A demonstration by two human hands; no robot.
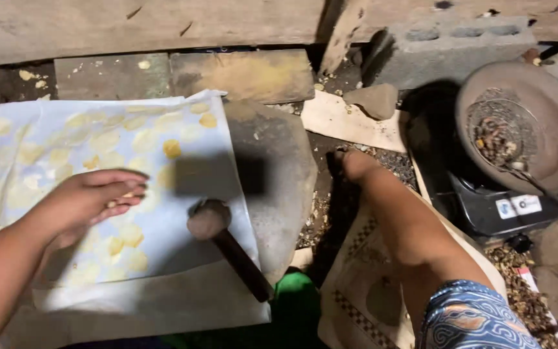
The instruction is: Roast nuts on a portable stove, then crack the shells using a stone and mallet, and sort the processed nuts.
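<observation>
The left hand (pixel 95 197) reaches in from the left edge of the view, forearm slanting up from the lower left corner, palm turned inward and fingers (pixel 124 187) stretched nearly straight and close together, pointing right. Between the thumb and the fingertips a small pale yellow flattened piece (pixel 126 195) seems to be pinched, though most of it is hidden. The hand hovers over the white plastic sheet (pixel 66 148) spread on the grey flat stone slab (pixel 279 168), roughly at the sheet's middle. Many thin round yellow flattened chips (pixel 172 148) lie scattered across the sheet, denser toward its far edge and left side. Just right of the fingertips, near the sheet's right edge, a mallet with a rounded stone-coloured head and dark handle (pixel 209 218) lies unheld, its handle running toward the sheet's near right corner. The right hand is not in view; a bare leg and foot (pixel 360 165) extend past the slab's right edge, over a patterned cardboard piece (pixel 356 278). Farther right a round brown pan (pixel 550 123) holding a wire skimmer with dark roasted bits (pixel 500 132) sits on a black stove (pixel 492 207).
</observation>
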